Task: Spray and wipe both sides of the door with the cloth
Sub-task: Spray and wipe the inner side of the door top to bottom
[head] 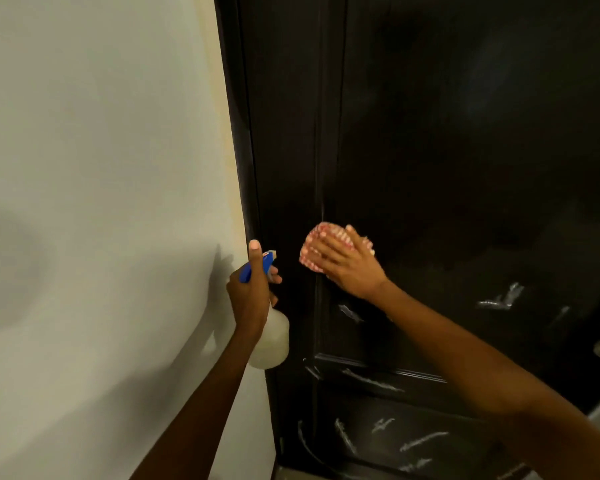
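My right grip (347,268) lies flat with straight fingers, pressing the pink cloth (317,245) on the dark door (465,150). Just left of it, my left grip (252,289) curls round the spray bottle (272,336). White streaks (373,379) show on the door below my right grip.
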Tool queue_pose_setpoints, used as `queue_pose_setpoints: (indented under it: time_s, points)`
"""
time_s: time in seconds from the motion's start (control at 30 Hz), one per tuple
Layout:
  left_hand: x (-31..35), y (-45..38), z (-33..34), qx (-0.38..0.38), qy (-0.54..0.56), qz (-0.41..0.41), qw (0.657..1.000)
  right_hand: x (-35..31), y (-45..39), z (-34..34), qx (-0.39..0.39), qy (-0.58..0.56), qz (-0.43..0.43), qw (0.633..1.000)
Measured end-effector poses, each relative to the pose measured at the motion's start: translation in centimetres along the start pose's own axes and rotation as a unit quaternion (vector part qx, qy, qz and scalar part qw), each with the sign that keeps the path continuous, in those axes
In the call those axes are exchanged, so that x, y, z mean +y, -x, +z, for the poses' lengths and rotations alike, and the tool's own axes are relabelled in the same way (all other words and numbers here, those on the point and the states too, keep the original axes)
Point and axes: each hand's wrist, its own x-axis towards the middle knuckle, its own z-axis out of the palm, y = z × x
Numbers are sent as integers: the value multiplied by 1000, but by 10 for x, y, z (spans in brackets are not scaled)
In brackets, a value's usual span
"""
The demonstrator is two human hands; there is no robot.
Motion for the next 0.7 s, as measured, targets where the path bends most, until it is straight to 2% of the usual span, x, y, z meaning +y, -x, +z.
queue_pose_setpoints:
  time_s: [0.13, 0.3, 0.4, 0.53, 0.6, 0.7]
  points:
    - [7, 1, 22, -22, 10, -1, 1000, 63, -43, -57, 83, -3, 95, 992]
    - [11, 3, 35, -32, 21, -12, 999, 66, -61, -70, 91, -2, 138, 986]
    - [12, 4, 36, -24, 10, 0, 1000, 57, -38, -49, 60, -18, 85, 994]
    - [16, 7, 32, -22, 4, 19, 1000, 31, 22, -15, -62, -14, -123, 990]
    - [19, 8, 32, -23, 6, 17, 1000, 27, 34, -10, -81, -1, -148, 986]
    - [27, 6, 32, -31, 14, 13, 999, 42, 30, -25, -62, 28, -106, 992]
